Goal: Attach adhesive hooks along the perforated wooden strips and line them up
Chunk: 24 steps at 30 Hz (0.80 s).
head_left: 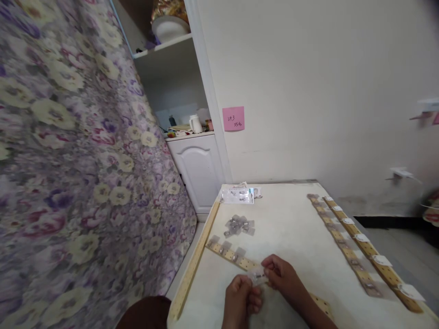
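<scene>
My left hand (241,294) and my right hand (281,277) meet low over the white table (291,228), both pinched on a small clear plastic packet (257,278) held between them. Right under the hands lies a yellow perforated strip (233,257) with small clear packets fixed along it. A loose pile of clear packets (239,225) sits just beyond the strip. What the packet contains is too small to make out.
Two long yellow strips (363,246) with packets and white tags lie along the table's right side. A flat plastic bag (238,195) rests at the far left corner. A flowered cloth (78,173) hangs at the left. A pink note (233,119) is stuck on the wall.
</scene>
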Available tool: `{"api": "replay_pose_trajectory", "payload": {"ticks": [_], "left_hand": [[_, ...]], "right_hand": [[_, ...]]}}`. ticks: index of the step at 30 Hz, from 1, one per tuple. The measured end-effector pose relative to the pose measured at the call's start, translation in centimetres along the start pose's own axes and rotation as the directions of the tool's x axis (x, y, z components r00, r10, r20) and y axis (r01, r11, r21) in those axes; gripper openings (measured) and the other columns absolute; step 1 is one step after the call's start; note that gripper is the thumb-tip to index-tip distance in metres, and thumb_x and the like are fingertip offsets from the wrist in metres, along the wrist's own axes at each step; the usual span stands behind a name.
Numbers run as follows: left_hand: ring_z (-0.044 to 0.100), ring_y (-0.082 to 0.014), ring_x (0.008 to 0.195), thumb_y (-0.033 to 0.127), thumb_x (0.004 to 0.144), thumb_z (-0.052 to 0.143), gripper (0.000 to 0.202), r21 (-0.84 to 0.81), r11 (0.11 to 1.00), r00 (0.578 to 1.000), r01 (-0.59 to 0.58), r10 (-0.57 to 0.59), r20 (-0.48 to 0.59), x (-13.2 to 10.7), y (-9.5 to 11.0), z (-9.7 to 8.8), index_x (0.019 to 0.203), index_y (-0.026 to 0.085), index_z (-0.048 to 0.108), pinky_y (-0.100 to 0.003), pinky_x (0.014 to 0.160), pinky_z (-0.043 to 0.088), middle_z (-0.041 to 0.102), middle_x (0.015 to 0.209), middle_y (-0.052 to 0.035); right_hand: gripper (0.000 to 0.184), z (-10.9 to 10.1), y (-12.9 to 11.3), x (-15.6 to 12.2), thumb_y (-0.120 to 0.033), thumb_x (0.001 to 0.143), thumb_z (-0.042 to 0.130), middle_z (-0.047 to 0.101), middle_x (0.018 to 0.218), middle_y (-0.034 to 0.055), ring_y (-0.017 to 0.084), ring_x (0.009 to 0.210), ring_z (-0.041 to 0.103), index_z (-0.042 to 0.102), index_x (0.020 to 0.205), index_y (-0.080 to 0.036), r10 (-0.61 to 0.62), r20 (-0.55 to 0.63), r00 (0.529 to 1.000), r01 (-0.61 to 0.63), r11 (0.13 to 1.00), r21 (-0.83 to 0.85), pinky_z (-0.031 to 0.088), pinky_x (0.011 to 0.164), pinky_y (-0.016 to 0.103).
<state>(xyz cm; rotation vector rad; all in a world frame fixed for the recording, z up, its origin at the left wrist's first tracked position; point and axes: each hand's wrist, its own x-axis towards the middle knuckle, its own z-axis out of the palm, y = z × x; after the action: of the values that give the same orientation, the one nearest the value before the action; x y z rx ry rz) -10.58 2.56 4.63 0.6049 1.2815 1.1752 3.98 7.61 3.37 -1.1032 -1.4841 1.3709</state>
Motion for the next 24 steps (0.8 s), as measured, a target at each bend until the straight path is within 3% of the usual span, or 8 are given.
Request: {"api": "replay_pose_trajectory", "payload": {"ticks": [7, 13, 19, 24], "left_hand": [[0.056, -0.0064, 0.044, 0.035, 0.067, 0.067, 0.028, -0.108, 0.992, 0.997, 0.073, -0.075, -0.022, -0.3, -0.6, 0.1, 0.072, 0.019, 0.045, -0.015, 0.043, 0.034, 0.067, 0.059, -0.0002], [0.059, -0.0089, 0.047, 0.031, 0.069, 0.066, 0.023, -0.105, 0.989, 0.994, 0.104, -0.105, -0.005, -0.8, -0.7, 0.2, 0.072, 0.019, 0.047, -0.017, 0.045, 0.037, 0.069, 0.065, -0.0032], [0.059, -0.0079, 0.047, 0.033, 0.069, 0.067, 0.024, -0.130, 0.985, 0.993, 0.113, -0.109, 0.033, -1.2, -0.7, 0.2, 0.075, 0.018, 0.049, -0.017, 0.045, 0.035, 0.070, 0.067, -0.0038], [0.057, -0.0081, 0.045, 0.037, 0.063, 0.071, 0.030, -0.087, 0.988, 0.991, 0.124, -0.120, 0.052, -0.7, -1.2, 0.1, 0.068, 0.018, 0.047, -0.017, 0.043, 0.034, 0.066, 0.060, -0.0007]], "right_hand": [[0.020, 0.7, 0.6, 0.0, -0.033, 0.070, 0.057, 0.058, 0.071, -0.0026, 0.011, 0.052, 0.053, 0.059, 0.086, -0.019, 0.011, -0.052, 0.999, -0.011, 1.000, -0.011, 0.042, 0.050, 0.025], [0.028, 0.9, 0.3, -0.2, -0.031, 0.063, 0.064, 0.061, 0.077, -0.0011, 0.011, 0.055, 0.051, 0.062, 0.090, -0.021, -0.021, -0.107, 0.994, 0.011, 0.996, -0.087, 0.043, 0.054, 0.026], [0.023, 0.6, 0.6, -0.2, -0.035, 0.071, 0.054, 0.063, 0.074, -0.0005, 0.014, 0.056, 0.055, 0.062, 0.089, -0.022, -0.036, -0.110, 0.993, 0.027, 0.996, -0.085, 0.044, 0.055, 0.028], [0.023, 0.2, 0.6, -0.1, -0.030, 0.075, 0.048, 0.062, 0.068, -0.0007, 0.017, 0.062, 0.058, 0.062, 0.090, -0.019, -0.075, -0.080, 0.994, 0.056, 0.974, -0.222, 0.046, 0.061, 0.030]]}}
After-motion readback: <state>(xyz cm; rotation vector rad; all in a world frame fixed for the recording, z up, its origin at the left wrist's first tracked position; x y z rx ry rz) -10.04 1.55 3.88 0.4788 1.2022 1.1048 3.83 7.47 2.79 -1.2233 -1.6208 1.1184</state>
